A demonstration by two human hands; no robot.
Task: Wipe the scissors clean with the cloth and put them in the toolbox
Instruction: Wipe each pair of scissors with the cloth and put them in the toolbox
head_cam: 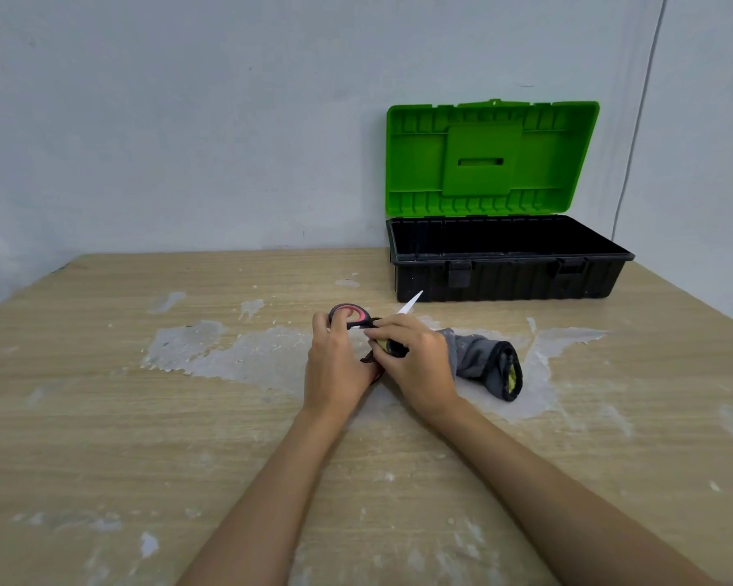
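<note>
My left hand [335, 365] grips the black and red handles of the scissors [353, 315] just above the table's middle. The bright blade tip sticks out toward the toolbox. My right hand [415, 365] is curled around a grey cloth [487, 365] with a yellow patch and holds it against the scissors near the pivot. The rest of the cloth trails to the right on the table. A black toolbox [508, 281] stands at the back right with its green lid [491, 158] raised against the wall; its inside looks dark and bare.
The wooden table [145, 416] has worn whitish patches across its middle. A pale wall stands right behind the table, and a thin cable [640, 120] runs down it behind the toolbox.
</note>
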